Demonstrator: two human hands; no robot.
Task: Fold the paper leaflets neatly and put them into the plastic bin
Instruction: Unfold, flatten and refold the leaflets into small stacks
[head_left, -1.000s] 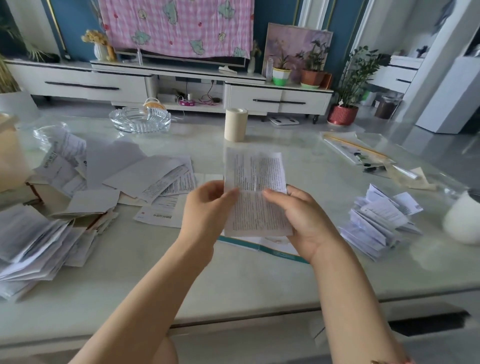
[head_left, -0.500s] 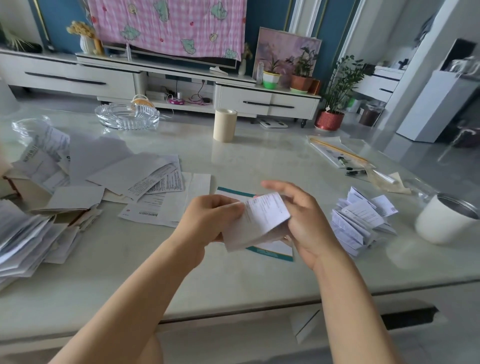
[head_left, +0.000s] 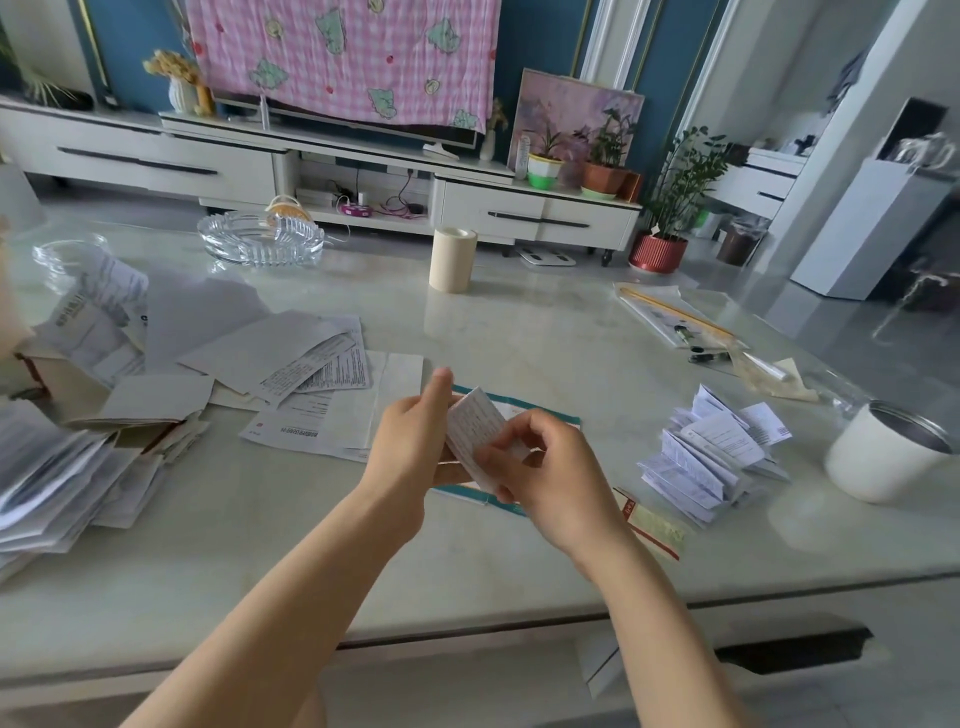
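Head view: we take the beige roll (head_left: 453, 259), standing upright on the pale table (head_left: 519, 332), as the reference point for all positions.

1. Leaflet in work. We see one folded leaflet (head_left: 474, 428) held above the table, well in front of the roll on the camera side. It is tilted, with its printed face turned towards the right.
2. Left hand (head_left: 410, 447). It grips the leaflet's left edge. The fingers are curled behind the paper and the thumb points up along it.
3. Right hand (head_left: 550, 478). It pinches the leaflet's lower right part. The fingers are bent and their tips are pressed on the printed face.
4. Teal-edged sheet (head_left: 524, 408). It lies flat on the table directly under both hands, in front of the roll.
5. Folded pile (head_left: 711, 457). A heap of small folded leaflets lies in front of the roll and well to its right. A white cup (head_left: 883, 457) stands further right still, near the pile but apart from it.
6. Unfolded leaflets (head_left: 291, 358). Loose sheets overlap one another in front of the roll and to its left. A thicker stack of papers (head_left: 47, 467) lies further left, at the frame edge.
7. Glass ashtray (head_left: 260, 241). It sits to the left of the roll, at about the same depth on the table.

We cannot identify the plastic bin in this view.
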